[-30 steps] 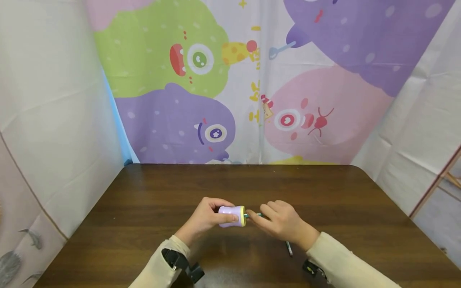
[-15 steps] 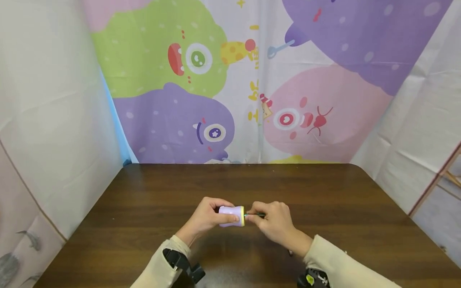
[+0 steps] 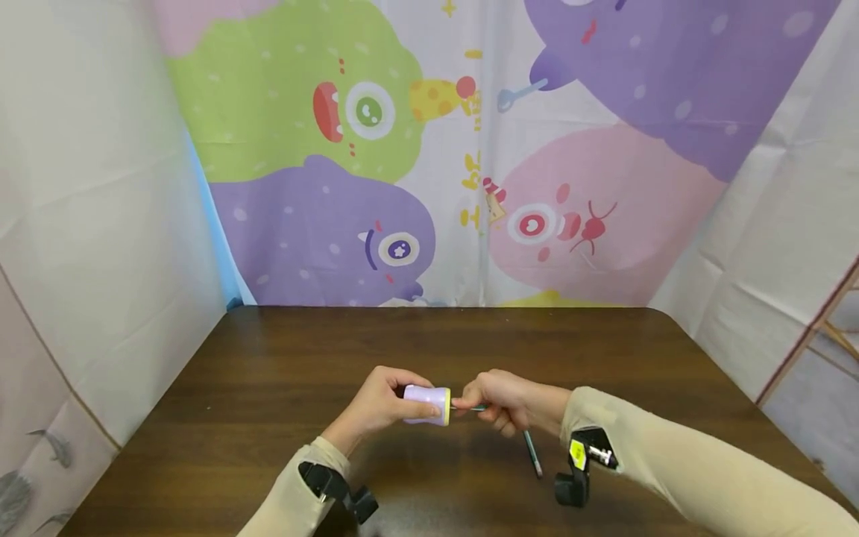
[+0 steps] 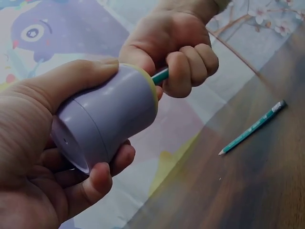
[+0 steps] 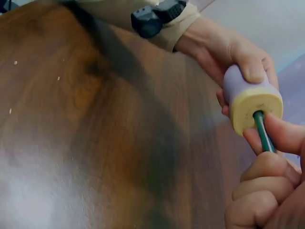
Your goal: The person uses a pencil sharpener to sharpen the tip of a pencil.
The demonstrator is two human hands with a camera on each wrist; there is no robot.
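A purple pencil sharpener (image 3: 423, 395) with a yellow end face lies on its side in the grip of my left hand (image 3: 379, 403), held above the table. Its yellow face (image 5: 243, 110) points toward my right hand (image 3: 503, 397). A green pencil (image 5: 265, 132) goes into the hole in that face, and my right thumb and fingers pinch it close to the hole. The pencil's tip is hidden inside the sharpener. On the table beneath my right hand lies a second green pencil (image 4: 252, 128), sharpened, with its point exposed.
The dark wooden table (image 3: 322, 343) reaches back to a cartoon-print curtain (image 3: 463, 268). Small light specks (image 5: 58, 78) dot the tabletop in the right wrist view. Pale cloth walls (image 3: 114, 186) stand at both sides.
My right hand has turned over at the wrist around the pencil, and its forearm has swung up and outward. The loose pencil shows more fully. My left hand holds nearly still.
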